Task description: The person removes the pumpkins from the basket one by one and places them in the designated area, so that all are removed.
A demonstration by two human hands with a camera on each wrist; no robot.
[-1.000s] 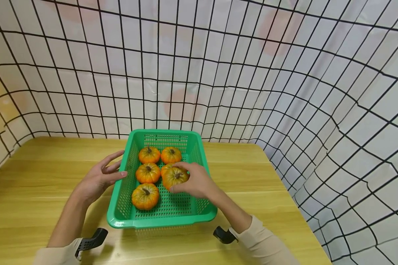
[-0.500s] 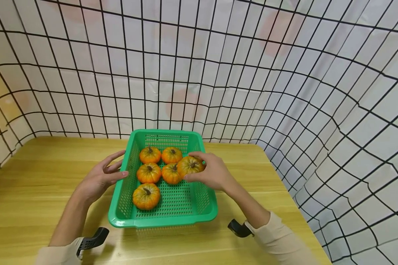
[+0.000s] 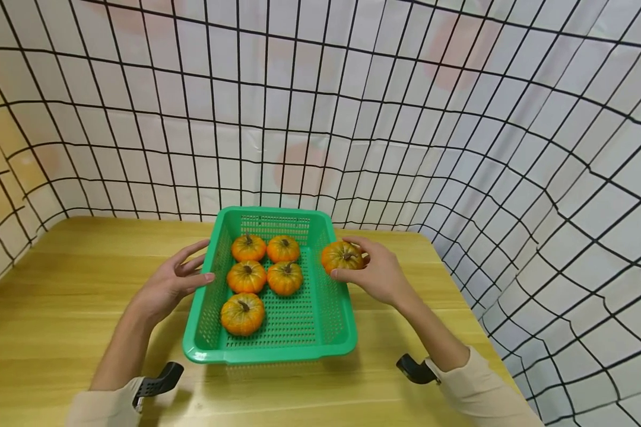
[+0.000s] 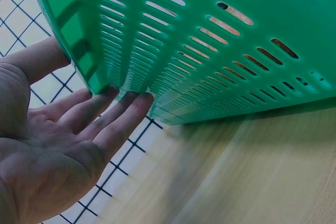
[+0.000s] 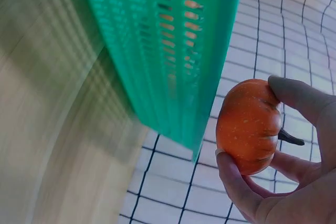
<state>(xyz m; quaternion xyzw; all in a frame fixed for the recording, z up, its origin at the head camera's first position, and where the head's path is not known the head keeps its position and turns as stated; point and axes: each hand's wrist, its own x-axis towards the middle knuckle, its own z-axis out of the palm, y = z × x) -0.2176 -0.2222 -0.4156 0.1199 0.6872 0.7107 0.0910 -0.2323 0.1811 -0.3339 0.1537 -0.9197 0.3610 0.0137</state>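
Right hand [image 3: 379, 273] pinches pumpkin [image 3: 339, 257] over right edge of basket [image 3: 269, 356], stem [image 5: 290, 138] toward palm; left hand [image 3: 167, 287], fingers apart, at left edge.

i lose the right hand [image 5: 302, 195] past four o'clock on its wrist feed; in head view, its pumpkin [image 3: 340, 257] hides some green basket rim [image 3: 269, 355] near two o'clock.
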